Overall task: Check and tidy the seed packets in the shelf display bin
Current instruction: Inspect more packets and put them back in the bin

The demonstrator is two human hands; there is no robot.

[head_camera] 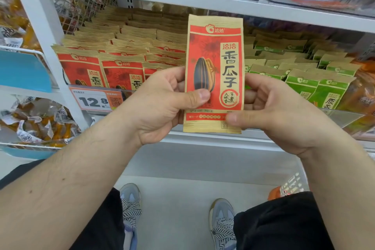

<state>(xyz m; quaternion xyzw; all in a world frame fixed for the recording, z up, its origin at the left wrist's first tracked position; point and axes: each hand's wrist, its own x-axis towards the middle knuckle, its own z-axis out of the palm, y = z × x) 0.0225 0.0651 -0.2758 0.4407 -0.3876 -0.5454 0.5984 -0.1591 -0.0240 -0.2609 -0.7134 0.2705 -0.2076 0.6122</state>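
I hold one red seed packet [214,73] upright between both hands, in front of the shelf display bin [125,87]. My left hand [160,105] grips its left edge, thumb pressed across the front. My right hand [278,111] pinches the lower right corner, thumb on the front. The packet reads 洽洽 香瓜子. Behind my left hand, matching red packets [121,57] fill the bin above a price tag [95,100] marked 12.8. Behind my right hand stand green packets [316,79].

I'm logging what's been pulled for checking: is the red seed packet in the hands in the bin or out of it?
Out. Left hand and right hand hold the red seed packet upright before the shelf.
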